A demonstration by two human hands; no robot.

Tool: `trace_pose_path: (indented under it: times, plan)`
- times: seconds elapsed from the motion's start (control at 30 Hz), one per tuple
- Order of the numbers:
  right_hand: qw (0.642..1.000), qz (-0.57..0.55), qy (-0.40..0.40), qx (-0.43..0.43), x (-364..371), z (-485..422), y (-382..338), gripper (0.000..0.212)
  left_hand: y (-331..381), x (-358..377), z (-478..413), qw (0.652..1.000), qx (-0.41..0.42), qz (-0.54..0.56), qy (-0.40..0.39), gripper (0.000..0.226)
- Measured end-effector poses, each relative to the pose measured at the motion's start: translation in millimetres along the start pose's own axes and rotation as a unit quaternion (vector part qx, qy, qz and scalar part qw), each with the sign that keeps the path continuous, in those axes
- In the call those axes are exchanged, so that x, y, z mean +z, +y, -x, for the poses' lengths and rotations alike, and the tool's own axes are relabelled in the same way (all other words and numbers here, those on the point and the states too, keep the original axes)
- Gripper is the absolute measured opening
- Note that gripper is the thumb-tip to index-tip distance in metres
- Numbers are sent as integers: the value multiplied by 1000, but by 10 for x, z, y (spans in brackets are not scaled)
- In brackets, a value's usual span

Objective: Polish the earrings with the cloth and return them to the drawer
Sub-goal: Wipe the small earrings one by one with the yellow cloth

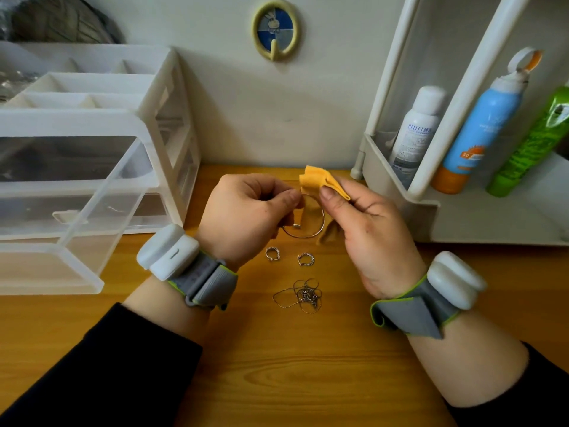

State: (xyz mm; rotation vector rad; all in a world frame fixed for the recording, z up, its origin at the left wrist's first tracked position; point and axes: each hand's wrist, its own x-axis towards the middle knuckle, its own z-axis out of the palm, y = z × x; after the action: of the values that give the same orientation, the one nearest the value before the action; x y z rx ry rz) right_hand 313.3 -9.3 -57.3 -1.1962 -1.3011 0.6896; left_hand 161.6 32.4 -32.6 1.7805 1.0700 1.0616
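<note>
- While the left hand [246, 211] pinches a large thin silver hoop earring [304, 221] closed between thumb and fingers, the right hand [363, 223] presses a folded yellow polishing cloth [320, 180] against the hoop's upper rim.
- Two small silver hoop earrings [272, 253] lie on the wooden counter [292, 365] just below the hands.
- A tangled silver chain [300, 295] lies nearer the viewer.
- The clear plastic drawer [70, 217] stands pulled open at left.

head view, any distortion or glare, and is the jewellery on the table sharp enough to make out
Head view: wide-angle bending bows the shelf posts and the clear drawer at the edges; soft even light, no harsh glare, faint sheen on the wooden table; the two small earrings read clearly, the chain is a fine tangle.
</note>
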Motion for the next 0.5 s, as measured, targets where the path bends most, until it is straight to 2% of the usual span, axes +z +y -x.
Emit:
trace_pose_path:
  times: [0.13,0.23,0.27,0.3,0.4,0.5]
  plan:
    - [996,-67,-19,49,8,0,-10,39,-7,-2,-12,1000,-8,15,6,20]
    - [994,-62,5,91,3,-7,-45,88,-7,-1,-12,999,-16,32,2,20]
    - [992,-75,13,105,-5,-10,-38,91,-7,1,-9,999,-16,35,-2,20]
    - [991,-80,24,108,-10,-20,-26,80,-8,4,-7,999,-15,38,-5,20]
    - [992,-79,22,92,-20,-23,-5,26,-13,16,-2,999,-15,42,-14,19]
    - [992,-92,-1,82,-23,-4,-26,14,-17,18,1,999,-8,37,-20,17]
